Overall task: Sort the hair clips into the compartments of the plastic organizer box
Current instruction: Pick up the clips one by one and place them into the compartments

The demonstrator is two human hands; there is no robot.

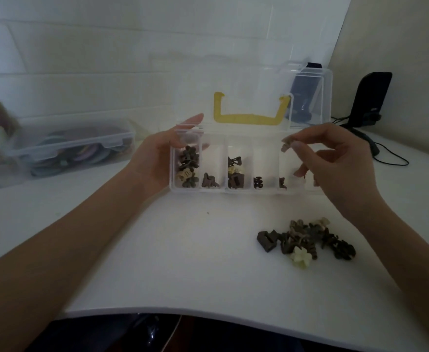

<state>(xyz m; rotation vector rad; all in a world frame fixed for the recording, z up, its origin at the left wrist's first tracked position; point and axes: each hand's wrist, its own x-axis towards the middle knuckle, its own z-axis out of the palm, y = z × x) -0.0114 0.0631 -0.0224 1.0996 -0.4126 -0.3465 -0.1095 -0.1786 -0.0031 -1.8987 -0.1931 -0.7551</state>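
Observation:
A clear plastic organizer box (236, 190) with a yellow handle (249, 118) stands open on the white table, its compartments in a row. Small brown and cream hair clips lie in all five compartments. My left hand (157, 158) grips the box's left end, thumb over its top rim. My right hand (335, 161) hovers over the rightmost compartment and pinches a small tan hair clip (285, 146) between thumb and forefinger. A pile of loose clips (307, 238), mostly dark brown with a cream one (301, 260), lies on the table in front of the box to the right.
A closed clear case (68, 146) of coloured hair ties sits at the left, blurred objects beside it. Behind the organizer stands another clear container (317, 92). A black device (368, 100) with a cable is at the right against the wall. The table's front edge (208, 312) curves near me.

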